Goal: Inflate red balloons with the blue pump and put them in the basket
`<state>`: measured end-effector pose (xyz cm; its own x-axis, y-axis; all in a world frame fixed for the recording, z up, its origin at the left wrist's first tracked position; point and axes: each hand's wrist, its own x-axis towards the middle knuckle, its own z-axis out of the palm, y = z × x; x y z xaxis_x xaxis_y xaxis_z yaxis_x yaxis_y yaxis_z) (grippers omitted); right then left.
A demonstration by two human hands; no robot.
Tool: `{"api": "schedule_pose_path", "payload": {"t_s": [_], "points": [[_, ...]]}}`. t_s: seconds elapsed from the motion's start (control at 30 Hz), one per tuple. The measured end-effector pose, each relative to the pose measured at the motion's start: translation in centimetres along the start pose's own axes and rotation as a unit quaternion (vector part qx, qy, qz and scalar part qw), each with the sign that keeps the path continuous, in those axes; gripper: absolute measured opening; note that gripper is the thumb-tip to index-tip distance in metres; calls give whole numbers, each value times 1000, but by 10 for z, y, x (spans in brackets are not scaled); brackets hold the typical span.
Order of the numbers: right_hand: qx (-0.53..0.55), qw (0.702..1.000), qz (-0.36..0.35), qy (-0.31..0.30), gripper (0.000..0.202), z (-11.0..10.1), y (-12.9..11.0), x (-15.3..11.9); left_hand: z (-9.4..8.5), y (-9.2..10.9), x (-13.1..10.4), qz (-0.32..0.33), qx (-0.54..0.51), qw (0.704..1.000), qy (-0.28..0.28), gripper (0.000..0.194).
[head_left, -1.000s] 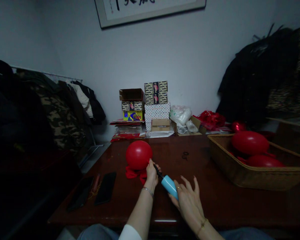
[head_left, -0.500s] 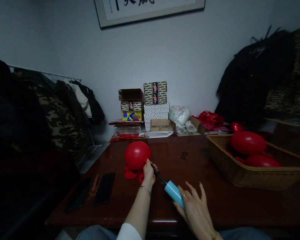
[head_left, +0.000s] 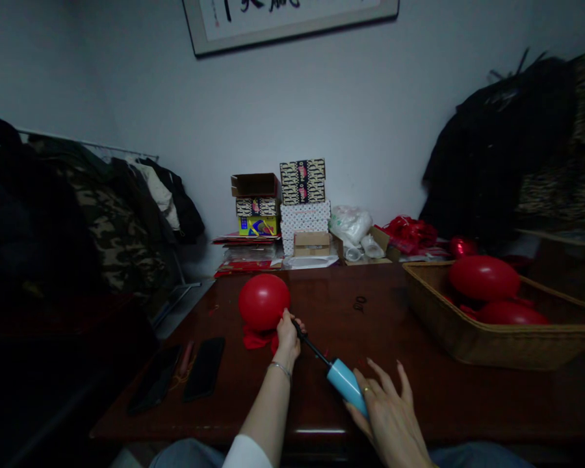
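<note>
A round, inflated red balloon point(head_left: 264, 301) is on the end of a balloon pump point(head_left: 347, 385) with a light blue barrel and a black rod. My left hand point(head_left: 287, 335) is closed around the balloon's neck and the pump's black tip. My right hand point(head_left: 387, 409) grips the blue barrel between thumb and palm, with its other fingers stretched out. Under the balloon lie limp red balloons point(head_left: 256, 338), partly hidden by it.
A wicker basket point(head_left: 497, 341) with inflated red balloons stands on the table's right. Two dark phones point(head_left: 203, 368) lie at the left, a reddish stick between them. Dark scissors point(head_left: 359, 303) lie mid-table. Stacked boxes point(head_left: 305, 227) and a plastic bag point(head_left: 351, 225) line the back.
My right hand has drawn the blue barrel back toward me and to the right, baring more of the black rod. My left hand and the balloon have shifted slightly left.
</note>
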<state>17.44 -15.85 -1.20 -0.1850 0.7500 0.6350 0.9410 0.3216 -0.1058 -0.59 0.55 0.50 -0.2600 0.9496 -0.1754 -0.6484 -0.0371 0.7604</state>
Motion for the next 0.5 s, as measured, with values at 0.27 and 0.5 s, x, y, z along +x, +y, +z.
{"api": "schedule_pose_path", "payload": {"t_s": [0.27,0.5], "points": [[-18,998,37,-51,38,11,-23,44,5,-11,-13,-12,-13,1000,-20,39],[-11,999,38,-31,38,16,-30,42,4,-13,-11,-3,11,1000,-1,41]]}}
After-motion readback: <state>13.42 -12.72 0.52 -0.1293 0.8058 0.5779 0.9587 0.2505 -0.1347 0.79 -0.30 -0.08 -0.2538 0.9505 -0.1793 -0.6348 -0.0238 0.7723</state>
